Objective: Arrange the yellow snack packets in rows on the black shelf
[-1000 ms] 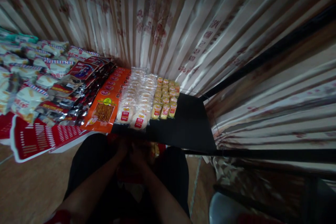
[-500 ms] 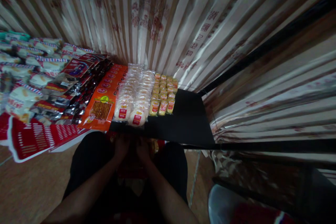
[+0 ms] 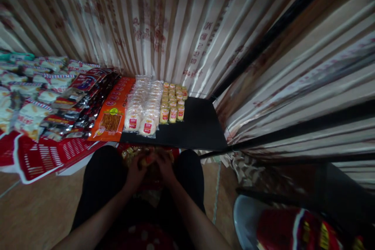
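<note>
Small gold packets (image 3: 131,151) lie in a red basket (image 3: 156,186) between the person's knees, just below the near edge of a black table (image 3: 200,121). The left hand (image 3: 137,165) and right hand (image 3: 164,163) reach in among them, close together, fingers curled inward. Something yellow and red shows between the hands; it is too dark to tell whether either hand's fingers are clamped on it.

On the table, from right to left, stand rows of yellow packs (image 3: 172,102), two rows of clear-wrapped white crackers (image 3: 143,105), an orange bag (image 3: 113,110), overlapping dark packets (image 3: 84,99) and many white bags (image 3: 32,111). The black top shows as a strip before the crackers and a wider patch right of the yellow packs, ending at a slanting right edge. The orange bag reaches the near edge.

A pleated, printed curtain (image 3: 159,19) rises behind, crossed at right by black bars (image 3: 263,37). The knees leave the hands a narrow gap. A white-rimmed red crate (image 3: 51,155) juts out by the left knee; tiled floor (image 3: 38,211) spreads below it. At lower right sits a grey tub (image 3: 247,220) beside red packages (image 3: 278,228).
</note>
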A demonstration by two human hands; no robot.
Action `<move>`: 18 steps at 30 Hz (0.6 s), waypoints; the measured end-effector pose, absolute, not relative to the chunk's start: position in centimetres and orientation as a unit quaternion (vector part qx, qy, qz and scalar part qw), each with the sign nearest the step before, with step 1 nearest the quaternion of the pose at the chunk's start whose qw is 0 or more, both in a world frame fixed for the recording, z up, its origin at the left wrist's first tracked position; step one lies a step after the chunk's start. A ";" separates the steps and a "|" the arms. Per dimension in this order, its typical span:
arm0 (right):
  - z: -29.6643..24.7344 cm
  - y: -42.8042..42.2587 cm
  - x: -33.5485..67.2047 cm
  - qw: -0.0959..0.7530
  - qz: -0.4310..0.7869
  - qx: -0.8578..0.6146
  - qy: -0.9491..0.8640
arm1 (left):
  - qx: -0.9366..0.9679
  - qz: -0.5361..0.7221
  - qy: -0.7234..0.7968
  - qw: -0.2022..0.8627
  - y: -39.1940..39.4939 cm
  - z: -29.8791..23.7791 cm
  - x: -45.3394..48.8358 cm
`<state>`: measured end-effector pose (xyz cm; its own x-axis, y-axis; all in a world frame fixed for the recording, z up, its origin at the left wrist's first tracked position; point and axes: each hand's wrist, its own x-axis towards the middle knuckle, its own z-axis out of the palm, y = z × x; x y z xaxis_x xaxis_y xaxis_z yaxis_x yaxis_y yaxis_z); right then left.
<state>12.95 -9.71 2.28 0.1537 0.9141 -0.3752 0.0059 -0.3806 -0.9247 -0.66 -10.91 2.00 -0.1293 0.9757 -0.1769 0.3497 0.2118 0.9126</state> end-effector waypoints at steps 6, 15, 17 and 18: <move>5.1 -10.6 14.6 0.463 0.514 -0.620 -0.371 | 0.564 0.371 0.603 0.425 -11.2 4.7 -0.4; 9.5 -10.9 16.1 0.549 0.564 -0.539 -0.300 | 0.551 0.416 0.568 0.448 -11.0 10.3 3.4; 10.0 -10.8 16.2 0.564 0.566 -0.528 -0.289 | 0.538 0.414 0.573 0.460 -10.7 11.4 4.7; 10.3 -10.8 16.2 0.571 0.563 -0.525 -0.285 | 0.533 0.414 0.577 0.460 -10.5 11.9 5.2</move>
